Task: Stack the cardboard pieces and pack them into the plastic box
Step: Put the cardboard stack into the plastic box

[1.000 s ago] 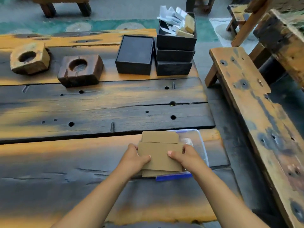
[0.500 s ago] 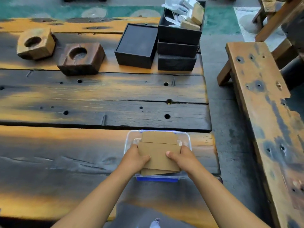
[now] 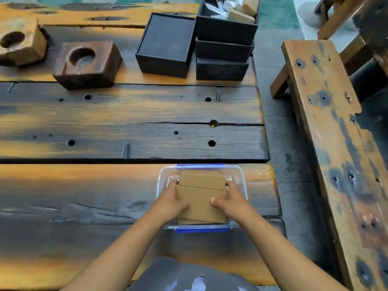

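Head view shows the stack of cardboard pieces (image 3: pixel 201 203) pinched between the left hand (image 3: pixel 171 204) and the right hand (image 3: pixel 233 203), each grip closed on a side edge with the thumb laid across the top sheet, and held over the open plastic box (image 3: pixel 241 181), which sits on the desk (image 3: pixel 105 196) close to its right-hand end. Whether the stack is already resting on the bottom of the box cannot be told. The sheets are not squared: an upper piece is set back toward the far wall, and a lower edge shows at the near side. If the stack is released in this state, a corner may be caught on the rim and the pieces left tilted or fanned. The fit looks snug, so the fingers may be trapped against the walls. A sideways push could also slide the light box toward the desk's edge.
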`<move>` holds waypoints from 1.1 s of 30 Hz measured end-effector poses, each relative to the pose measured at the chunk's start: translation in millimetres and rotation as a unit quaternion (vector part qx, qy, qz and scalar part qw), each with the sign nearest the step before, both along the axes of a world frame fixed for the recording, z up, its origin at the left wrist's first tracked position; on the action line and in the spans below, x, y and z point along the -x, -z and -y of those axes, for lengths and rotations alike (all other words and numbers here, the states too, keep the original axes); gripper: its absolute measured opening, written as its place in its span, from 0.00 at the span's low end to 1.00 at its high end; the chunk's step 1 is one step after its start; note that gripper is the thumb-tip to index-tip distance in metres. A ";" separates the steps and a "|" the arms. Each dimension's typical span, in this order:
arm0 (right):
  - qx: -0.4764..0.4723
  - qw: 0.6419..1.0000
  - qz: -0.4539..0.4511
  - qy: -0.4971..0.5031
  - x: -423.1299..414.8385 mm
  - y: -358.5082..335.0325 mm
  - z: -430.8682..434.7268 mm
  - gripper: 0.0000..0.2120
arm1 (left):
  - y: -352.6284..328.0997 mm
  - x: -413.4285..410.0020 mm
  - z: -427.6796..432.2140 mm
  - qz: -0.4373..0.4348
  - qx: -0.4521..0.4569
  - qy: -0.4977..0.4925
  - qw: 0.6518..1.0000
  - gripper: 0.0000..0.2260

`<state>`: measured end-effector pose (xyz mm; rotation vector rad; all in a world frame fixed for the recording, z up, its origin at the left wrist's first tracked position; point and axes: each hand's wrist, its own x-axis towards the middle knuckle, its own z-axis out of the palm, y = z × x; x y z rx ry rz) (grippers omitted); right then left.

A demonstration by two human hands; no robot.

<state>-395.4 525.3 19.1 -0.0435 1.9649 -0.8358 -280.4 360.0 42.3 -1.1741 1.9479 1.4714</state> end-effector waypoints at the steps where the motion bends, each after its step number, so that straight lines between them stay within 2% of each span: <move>1: -0.007 1.000 0.002 -0.004 -0.5 0.3 -0.4 0.25 | 0.8 -0.4 -0.2 0.006 -0.001 0.005 1.000 0.28; 9: -0.069 0.995 0.005 -0.067 0.6 3.6 0.2 0.26 | 10.6 -3.8 -8.0 0.035 -0.023 0.011 0.999 0.26; 15: -0.136 0.979 -0.047 -0.143 -5.1 12.5 1.3 0.24 | 23.8 -8.1 -15.4 0.083 -0.015 0.021 0.996 0.21; 24: -0.158 0.967 -0.081 -0.185 -2.5 13.7 4.6 0.26 | 23.6 -0.3 -19.8 0.134 0.066 0.088 0.985 0.18; 28: -0.142 0.959 -0.150 -0.193 -7.8 -0.7 -0.3 0.31 | 14.0 -5.6 -18.8 0.114 0.116 0.105 0.981 0.15; 31: -0.123 0.949 -0.209 -0.203 -18.6 -15.7 -7.4 0.27 | 2.2 -16.1 -16.8 0.084 0.155 0.101 0.979 0.15; 33: -0.116 0.948 -0.212 -0.205 -24.9 -24.0 -12.2 0.26 | -2.5 -21.0 -15.3 0.059 0.169 0.110 0.978 0.14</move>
